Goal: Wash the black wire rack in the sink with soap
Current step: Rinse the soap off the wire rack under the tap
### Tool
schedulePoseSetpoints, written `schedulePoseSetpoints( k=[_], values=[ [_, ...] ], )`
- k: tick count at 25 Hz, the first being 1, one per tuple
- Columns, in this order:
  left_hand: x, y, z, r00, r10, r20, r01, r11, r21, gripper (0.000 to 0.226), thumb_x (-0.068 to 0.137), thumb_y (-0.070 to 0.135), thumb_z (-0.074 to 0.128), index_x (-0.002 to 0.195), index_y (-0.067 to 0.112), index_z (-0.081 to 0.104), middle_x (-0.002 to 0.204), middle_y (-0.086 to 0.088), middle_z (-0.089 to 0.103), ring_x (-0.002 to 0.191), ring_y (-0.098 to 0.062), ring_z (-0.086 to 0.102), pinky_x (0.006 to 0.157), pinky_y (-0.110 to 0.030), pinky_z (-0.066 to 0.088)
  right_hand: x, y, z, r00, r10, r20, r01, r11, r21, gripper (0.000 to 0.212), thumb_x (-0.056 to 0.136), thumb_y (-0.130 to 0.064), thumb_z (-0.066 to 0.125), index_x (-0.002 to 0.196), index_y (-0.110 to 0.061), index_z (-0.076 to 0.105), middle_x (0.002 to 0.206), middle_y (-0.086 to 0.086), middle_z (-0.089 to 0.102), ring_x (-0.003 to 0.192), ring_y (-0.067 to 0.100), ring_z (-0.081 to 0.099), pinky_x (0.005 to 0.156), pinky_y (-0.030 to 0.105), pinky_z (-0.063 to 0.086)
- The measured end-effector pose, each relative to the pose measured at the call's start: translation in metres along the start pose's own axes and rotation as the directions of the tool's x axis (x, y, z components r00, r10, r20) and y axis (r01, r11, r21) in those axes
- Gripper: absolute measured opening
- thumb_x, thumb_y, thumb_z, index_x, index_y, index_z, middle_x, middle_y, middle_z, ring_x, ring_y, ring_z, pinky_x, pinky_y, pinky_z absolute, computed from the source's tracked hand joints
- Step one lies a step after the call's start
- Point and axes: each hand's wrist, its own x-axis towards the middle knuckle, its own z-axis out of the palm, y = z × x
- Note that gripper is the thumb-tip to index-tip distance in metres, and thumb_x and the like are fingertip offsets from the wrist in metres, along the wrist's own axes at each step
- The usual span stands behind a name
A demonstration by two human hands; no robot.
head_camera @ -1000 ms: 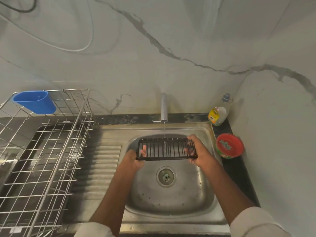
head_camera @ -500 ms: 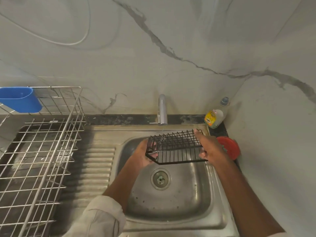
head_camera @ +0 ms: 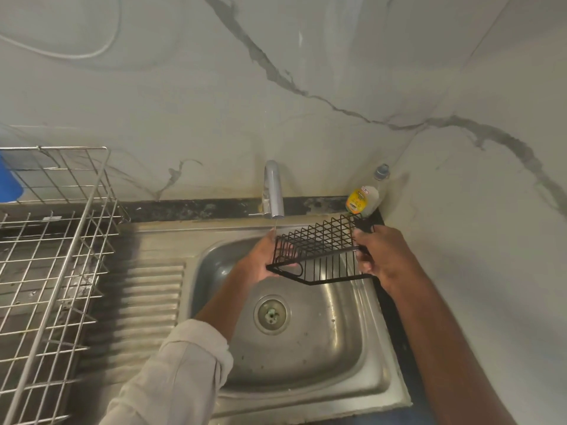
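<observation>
While a thin stream falls from the tap (head_camera: 274,191), the black wire rack (head_camera: 322,251) is gripped at both ends above the sink (head_camera: 306,348) by the left hand (head_camera: 260,265) and right hand (head_camera: 383,256).

Lighting: dim, greenish, soft. Glare: faint sheen on sink (head_camera: 352,360) basin. Shadows: dark beside drying rack (head_camera: 55,271). Focus: soft overall, edges smeared. Distortion: wide-angle bowing at borders.

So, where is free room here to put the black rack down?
The sink floor around the drain is bare, and so is the ribbed drainboard between sink and dish rack. The right back corner is crowded by the soap bottle.
</observation>
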Motion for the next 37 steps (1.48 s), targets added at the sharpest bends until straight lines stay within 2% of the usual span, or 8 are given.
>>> schedulePoseSetpoints(
  k=[3,11,15,19,24,31,34,37],
  values=[
    [-0.004,-0.016,-0.018,1.0,-0.007,-0.027,0.007,1.0,0.008,0.067,0.109,0.064,0.036,0.129,0.01,0.069,0.125,-0.016,0.076,0.116,-0.034,0.07,0.11,-0.049,0.043,-0.004,0.002,0.004,0.999,0.037,-0.011,-0.037,0.999,0.034,0.006,0.1,-0.008,0.062,0.096,-0.004,0.061,0.076,0.008,0.057,0.054,0.011,0.048,0.037,0.021,0.033],
    [-0.038,-0.034,-0.078,0.956,0.045,-0.29,-0.082,0.99,-0.115,0.048,0.11,0.049,0.051,0.127,0.008,0.069,0.121,-0.013,0.075,0.1,-0.026,0.069,0.073,-0.038,0.049,0.023,0.028,0.047,0.979,0.154,0.132,-0.166,0.983,0.079,0.007,0.102,-0.006,0.053,0.106,-0.004,0.059,0.088,0.009,0.054,0.05,0.008,0.038,0.035,0.02,0.03],
    [-0.066,-0.033,-0.102,0.922,0.131,-0.363,-0.171,0.982,-0.078,0.031,0.109,0.038,0.057,0.111,0.011,0.072,0.104,-0.012,0.076,0.093,-0.025,0.068,0.074,-0.037,0.054,0.032,0.031,0.074,0.971,0.169,0.171,-0.171,0.985,-0.003,0.015,0.101,-0.004,0.046,0.094,-0.009,0.058,0.08,0.007,0.055,0.05,0.009,0.033,0.037,0.017,0.025],
    [-0.092,-0.043,-0.129,0.888,0.2,-0.414,-0.235,0.971,-0.035,0.04,0.108,0.047,0.058,0.116,0.011,0.073,0.113,-0.015,0.077,0.105,-0.031,0.069,0.094,-0.048,0.051,0.037,0.035,0.095,0.951,0.215,0.22,-0.196,0.975,-0.107,0.019,0.097,-0.008,0.042,0.086,-0.012,0.058,0.079,0.005,0.055,0.047,0.008,0.034,0.038,0.017,0.025],
    [-0.127,-0.067,-0.147,0.904,0.151,-0.4,-0.25,0.946,-0.208,0.033,0.098,0.049,0.071,0.108,0.018,0.073,0.108,-0.011,0.067,0.091,-0.025,0.062,0.08,-0.042,0.045,0.041,0.035,0.12,0.928,0.233,0.291,-0.192,0.968,-0.164,0.018,0.092,-0.017,0.049,0.102,-0.013,0.063,0.085,0.005,0.057,0.06,0.01,0.042,0.043,0.017,0.032],
    [-0.133,-0.117,-0.105,0.854,0.124,-0.505,-0.351,0.853,-0.385,0.034,0.107,0.036,0.061,0.118,0.004,0.069,0.093,-0.008,0.069,0.072,-0.02,0.064,0.059,-0.031,0.055,0.002,0.042,0.109,0.901,-0.007,0.434,0.142,0.949,-0.28,0.044,0.098,-0.061,0.053,0.112,-0.021,0.065,0.104,0.0,0.063,0.094,0.02,0.06,0.066,0.03,0.044],
    [-0.121,-0.126,-0.079,0.866,0.127,-0.483,-0.339,0.859,-0.383,0.041,0.11,0.04,0.055,0.12,0.004,0.071,0.087,-0.006,0.079,0.08,-0.022,0.073,0.071,-0.036,0.057,-0.012,0.055,0.078,0.877,-0.18,0.445,0.321,0.91,-0.264,0.047,0.096,-0.051,0.064,0.103,-0.005,0.067,0.091,0.004,0.064,0.082,0.019,0.058,0.063,0.027,0.043],
    [-0.1,-0.128,-0.059,0.911,0.072,-0.405,-0.245,0.886,-0.394,0.065,0.099,0.067,0.055,0.127,0.01,0.07,0.118,-0.014,0.077,0.109,-0.034,0.069,0.095,-0.048,0.054,-0.016,0.059,0.048,0.838,-0.34,0.426,0.464,0.855,-0.232,0.025,0.087,-0.031,0.078,0.082,-0.01,0.065,0.089,-0.001,0.062,0.077,0.013,0.059,0.066,0.024,0.045]
  ],
)
